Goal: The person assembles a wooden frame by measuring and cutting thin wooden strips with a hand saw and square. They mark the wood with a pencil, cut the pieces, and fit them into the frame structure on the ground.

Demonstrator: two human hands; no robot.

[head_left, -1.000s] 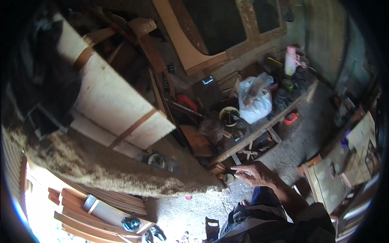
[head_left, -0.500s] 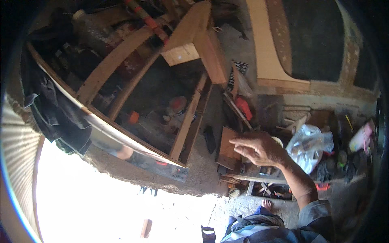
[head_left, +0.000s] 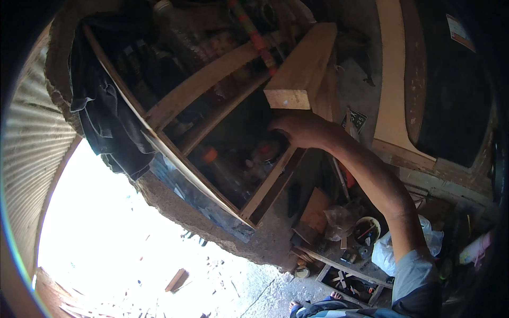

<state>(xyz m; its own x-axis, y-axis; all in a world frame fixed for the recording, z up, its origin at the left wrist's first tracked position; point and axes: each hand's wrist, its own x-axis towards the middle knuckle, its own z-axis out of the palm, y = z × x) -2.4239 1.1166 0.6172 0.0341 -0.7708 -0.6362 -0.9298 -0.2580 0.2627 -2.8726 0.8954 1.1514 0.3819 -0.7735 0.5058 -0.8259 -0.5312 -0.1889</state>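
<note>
Reaching farther forward than before, the bare right hand (head_left: 303,131) now lies near the thick, squared brown wooden beam (head_left: 303,66) at one o'clock, bringing it within reach; fingers shadowed, opening and grip unclear, left hand unseen.

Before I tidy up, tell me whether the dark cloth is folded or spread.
Neither: the dark cloth hangs in loose creases along the wooden frame.

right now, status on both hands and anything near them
Left hand out of view. Right hand at open brown wooden frame, grip hidden in shadow. Thick brown wooden beam just above in picture.
</note>
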